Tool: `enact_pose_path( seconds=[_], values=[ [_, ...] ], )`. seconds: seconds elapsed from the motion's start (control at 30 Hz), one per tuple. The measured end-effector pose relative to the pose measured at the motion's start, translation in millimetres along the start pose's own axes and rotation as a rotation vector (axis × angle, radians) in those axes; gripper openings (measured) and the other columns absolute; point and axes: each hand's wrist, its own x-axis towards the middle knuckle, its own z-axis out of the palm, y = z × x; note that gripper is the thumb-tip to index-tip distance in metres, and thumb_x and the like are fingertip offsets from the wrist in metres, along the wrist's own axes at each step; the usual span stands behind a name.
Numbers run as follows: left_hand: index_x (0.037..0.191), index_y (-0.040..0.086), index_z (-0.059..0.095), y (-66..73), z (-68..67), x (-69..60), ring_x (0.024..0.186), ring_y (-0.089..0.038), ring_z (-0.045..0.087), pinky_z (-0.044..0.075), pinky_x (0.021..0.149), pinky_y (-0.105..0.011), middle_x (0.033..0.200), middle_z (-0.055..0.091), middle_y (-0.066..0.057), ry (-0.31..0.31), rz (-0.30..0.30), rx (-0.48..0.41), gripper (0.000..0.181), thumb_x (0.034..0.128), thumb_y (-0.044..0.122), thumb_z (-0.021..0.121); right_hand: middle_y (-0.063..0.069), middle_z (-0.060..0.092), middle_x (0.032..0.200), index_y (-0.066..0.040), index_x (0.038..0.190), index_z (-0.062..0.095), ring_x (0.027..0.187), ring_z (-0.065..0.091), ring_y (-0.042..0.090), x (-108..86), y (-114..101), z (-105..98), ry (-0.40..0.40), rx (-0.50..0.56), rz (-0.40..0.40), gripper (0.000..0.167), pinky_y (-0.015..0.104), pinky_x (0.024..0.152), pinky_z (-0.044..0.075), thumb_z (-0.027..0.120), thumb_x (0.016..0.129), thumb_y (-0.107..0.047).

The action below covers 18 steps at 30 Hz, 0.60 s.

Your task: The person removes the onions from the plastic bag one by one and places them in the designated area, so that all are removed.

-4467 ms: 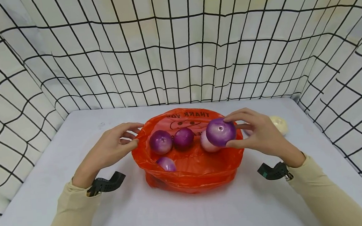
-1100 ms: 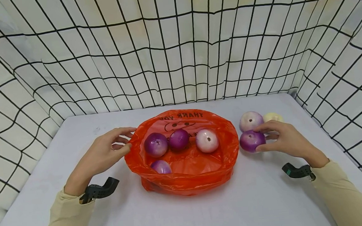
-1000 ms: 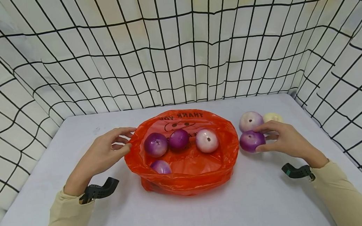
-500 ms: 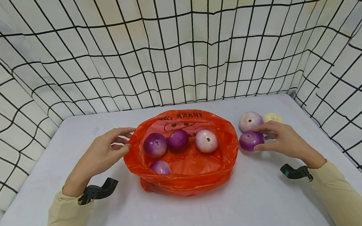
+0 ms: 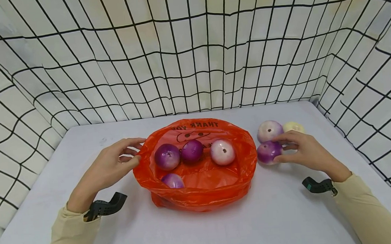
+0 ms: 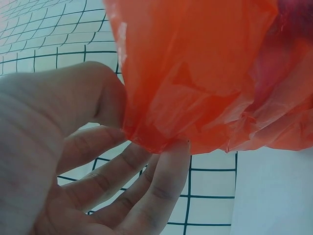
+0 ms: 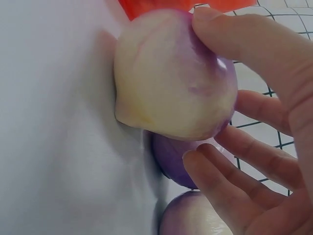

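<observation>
Bordering the white table (image 5: 203, 233) (red bag (image 5: 202, 199) on top), black-gridded pale walls (image 5: 182, 64).

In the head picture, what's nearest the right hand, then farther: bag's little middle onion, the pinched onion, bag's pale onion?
1. Pinched onion: right of the bag.
2. Pale onion: inside, right side.
3. Little middle onion: inside, farther left.

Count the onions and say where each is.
7: left onion, middle onion, right onion and front onion in the red bag; held onion in the right hand; rear onion behind it; pale onion beside that. More may be hidden.
</observation>
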Motion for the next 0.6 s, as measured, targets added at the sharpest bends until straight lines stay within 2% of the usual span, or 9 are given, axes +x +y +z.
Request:
enact_pose_path(
  seconds=[0.47, 0.6],
  values=[
    [0.144, 0.014, 0.057, -1.8, 1.1, -2.7, 0.116, -0.029, 0.069, 0.063, 0.094, -0.046, 0.135, 0.067, -0.013, 0.0, 0.008, -0.015, 0.046, 0.0982, 0.013, 0.058, 0.008, 0.07, 0.129, -0.017, 0.132, 0.067, 0.115, 0.07, 0.031, -2.0, -8.4, -4.1, 0.019, -0.027, -0.031, 0.059, 0.049, 0.098, 0.059, 0.088, 0.081, -0.035],
    [0.144, 0.013, 0.058, -0.4, 0.1, 0.2, 0.115, -0.029, 0.069, 0.063, 0.094, -0.046, 0.133, 0.067, -0.014, -0.002, 0.026, -0.019, 0.046, 0.0979, 0.012, 0.058, 0.008, 0.07, 0.126, -0.015, 0.131, 0.069, 0.113, 0.07, 0.029, -3.8, -9.7, -5.6, 0.052, -0.054, -0.048, 0.056, 0.046, 0.096, 0.06, 0.089, 0.081, -0.032]
  ],
)
